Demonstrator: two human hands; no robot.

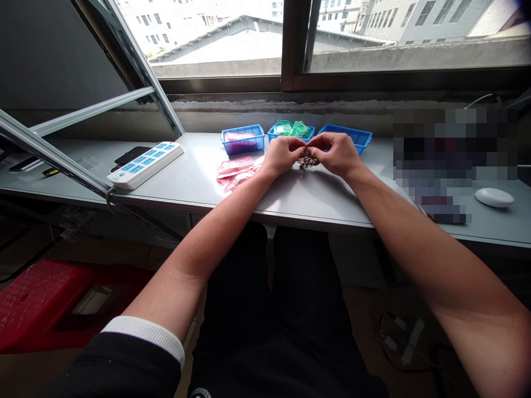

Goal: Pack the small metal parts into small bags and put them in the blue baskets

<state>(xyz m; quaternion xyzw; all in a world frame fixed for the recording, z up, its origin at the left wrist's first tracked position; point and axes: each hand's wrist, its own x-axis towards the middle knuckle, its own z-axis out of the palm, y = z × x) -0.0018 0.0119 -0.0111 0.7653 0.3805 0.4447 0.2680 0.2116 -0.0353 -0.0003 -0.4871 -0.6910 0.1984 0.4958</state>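
My left hand [284, 156] and my right hand [338, 154] meet over the white table, fingertips nearly touching. Both are closed in a pinch; whatever lies between the fingertips is too small to make out. Just below them is a cluster of small, shiny brown metal-looking pieces [306, 162]; whether it lies on the table or hangs from the fingers I cannot tell. Flat pink plastic packets [236, 172] lie left of my left hand. Behind stand a blue basket [243, 147] with pink packets, another with green bags [299, 129], and a third blue basket [362, 139] partly hidden by my right hand.
A white power strip [145, 166] with blue sockets lies on the left of the table [194, 177], near a metal frame [89, 110]. To the right is a white mouse-like object [494, 197] beside a blurred-out area. A red stool [41, 304] stands below left.
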